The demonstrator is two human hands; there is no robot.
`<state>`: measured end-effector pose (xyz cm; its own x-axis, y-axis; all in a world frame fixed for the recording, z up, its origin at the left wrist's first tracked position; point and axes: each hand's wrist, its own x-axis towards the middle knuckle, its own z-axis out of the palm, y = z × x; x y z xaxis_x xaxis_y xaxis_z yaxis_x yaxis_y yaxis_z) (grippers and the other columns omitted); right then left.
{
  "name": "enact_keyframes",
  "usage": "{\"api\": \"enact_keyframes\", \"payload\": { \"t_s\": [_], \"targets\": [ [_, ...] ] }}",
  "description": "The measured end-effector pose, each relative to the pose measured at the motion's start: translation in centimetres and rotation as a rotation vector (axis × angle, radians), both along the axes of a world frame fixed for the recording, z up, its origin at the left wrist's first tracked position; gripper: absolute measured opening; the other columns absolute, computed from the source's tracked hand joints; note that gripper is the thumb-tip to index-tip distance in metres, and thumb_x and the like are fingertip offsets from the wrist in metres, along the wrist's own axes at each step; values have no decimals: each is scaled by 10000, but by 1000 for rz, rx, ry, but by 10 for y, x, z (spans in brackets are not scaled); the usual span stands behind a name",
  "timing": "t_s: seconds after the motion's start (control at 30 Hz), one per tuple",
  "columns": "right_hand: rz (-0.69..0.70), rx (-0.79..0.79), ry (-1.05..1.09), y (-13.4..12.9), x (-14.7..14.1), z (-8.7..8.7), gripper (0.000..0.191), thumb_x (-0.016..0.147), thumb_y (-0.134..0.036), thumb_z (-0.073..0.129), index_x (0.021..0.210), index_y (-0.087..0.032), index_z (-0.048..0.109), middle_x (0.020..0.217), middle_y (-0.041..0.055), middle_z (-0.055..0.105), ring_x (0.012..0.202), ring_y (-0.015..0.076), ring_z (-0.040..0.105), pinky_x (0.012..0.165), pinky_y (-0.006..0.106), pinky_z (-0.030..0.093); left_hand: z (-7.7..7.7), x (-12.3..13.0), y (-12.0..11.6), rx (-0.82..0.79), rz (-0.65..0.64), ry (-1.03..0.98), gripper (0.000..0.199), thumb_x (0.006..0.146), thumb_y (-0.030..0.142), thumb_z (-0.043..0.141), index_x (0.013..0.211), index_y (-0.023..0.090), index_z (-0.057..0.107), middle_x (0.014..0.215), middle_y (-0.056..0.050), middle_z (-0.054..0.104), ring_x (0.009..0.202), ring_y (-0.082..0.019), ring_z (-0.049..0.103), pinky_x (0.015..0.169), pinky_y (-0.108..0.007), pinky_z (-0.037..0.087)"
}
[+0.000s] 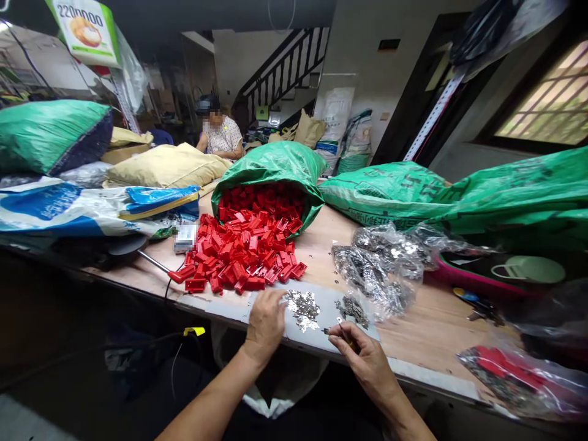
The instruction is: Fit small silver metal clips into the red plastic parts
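Note:
My left hand [266, 318] rests at the table's front edge, beside a pile of small shiny metal pieces [303, 308]. Its fingers are bent together, and what they hold, if anything, is hidden. My right hand [361, 346] is closed around a small dark tool with a metal tip, just in front of a second, darker heap of metal parts [353, 310]. Both heaps lie on a grey sheet [321, 294]. Behind my left hand, many red plastic parts [248, 245] spill out of a green sack [280, 160].
Clear bags of metal parts [376, 269] lie right of centre. Farther right are a pink-rimmed tray [450, 278], pliers [480, 309] and a bag with red parts [519, 373]. Sacks line the back; a person [223, 131] sits beyond them.

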<state>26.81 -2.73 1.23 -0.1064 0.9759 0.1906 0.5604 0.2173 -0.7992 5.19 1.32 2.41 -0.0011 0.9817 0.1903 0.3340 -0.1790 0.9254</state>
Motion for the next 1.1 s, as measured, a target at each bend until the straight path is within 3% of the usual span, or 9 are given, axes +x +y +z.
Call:
{"api": "enact_keyframes", "payload": {
  "t_s": [0.1, 0.13, 0.27, 0.53, 0.63, 0.73, 0.83, 0.93, 1.1],
  "targets": [
    [-10, -3, 20, -2, 2, -4, 252, 835, -447, 563, 805, -201, 603, 752, 31, 631, 666, 161, 568, 602, 245, 457, -3, -22, 19, 215, 325, 698, 393, 824, 65, 429, 1131, 210, 627, 1139, -123, 606, 1003, -282, 501, 867, -442, 407],
    [-7, -8, 29, -2, 2, -5, 258, 833, -452, 564, 809, -199, 609, 766, 37, 639, 693, 171, 583, 620, 251, 467, -5, -26, 24, 221, 353, 762, 400, 810, 52, 435, 1126, 198, 631, 1147, -135, 600, 1000, -295, 500, 845, -453, 411],
    [-2, -41, 37, -4, 2, -9, 272, 840, -458, 558, 861, -199, 637, 821, 53, 668, 758, 195, 611, 656, 266, 483, -11, -27, 32, 217, 378, 828, 343, 804, 64, 454, 1051, 194, 654, 1132, -140, 604, 1001, -311, 493, 809, -465, 406],
    [-41, -39, 62, -7, 1, -6, 284, 837, -460, 566, 894, -204, 673, 815, 41, 683, 683, 175, 601, 612, 254, 485, -10, -29, 18, 273, 362, 802, 188, 846, 156, 512, 965, 229, 638, 1061, -74, 674, 1096, -297, 479, 850, -442, 369],
    [-39, -34, 55, -8, -1, -6, 278, 844, -450, 558, 913, -204, 670, 800, 37, 678, 626, 160, 569, 565, 252, 460, -8, -26, 12, 337, 310, 614, 201, 839, 136, 514, 993, 221, 610, 1072, -70, 671, 1166, -290, 466, 952, -452, 340],
    [-28, -34, 71, -9, -4, -6, 276, 849, -445, 554, 922, -204, 665, 812, 38, 675, 630, 158, 565, 562, 251, 451, -6, -18, 0, 287, 178, 226, 174, 853, 159, 488, 992, 220, 572, 1029, -71, 662, 1067, -241, 561, 937, -404, 401],
    [-19, -28, 101, -9, -9, -2, 265, 850, -435, 557, 922, -203, 663, 821, 38, 674, 657, 160, 573, 578, 245, 452, -6, -11, -17, -72, 43, -254, 110, 845, 301, 532, 923, 224, 545, 841, -26, 653, 790, -188, 642, 715, -317, 503],
    [-10, -24, 117, -11, -17, 4, 260, 848, -430, 562, 909, -197, 661, 798, 35, 668, 652, 157, 569, 583, 242, 452, -5, -9, -33, -489, -114, -682, 252, 796, 399, 596, 953, 212, 535, 834, -25, 649, 653, -158, 649, 528, -239, 477],
    [30, -13, 112, -13, -36, 14, 249, 857, -423, 549, 885, -197, 650, 765, 23, 658, 606, 143, 549, 561, 236, 444, -4, -12, -49, -722, -193, -914, 407, 761, 387, 655, 1078, 150, 562, 985, -109, 660, 638, -117, 651, 509, -186, 434]
  ]
}}
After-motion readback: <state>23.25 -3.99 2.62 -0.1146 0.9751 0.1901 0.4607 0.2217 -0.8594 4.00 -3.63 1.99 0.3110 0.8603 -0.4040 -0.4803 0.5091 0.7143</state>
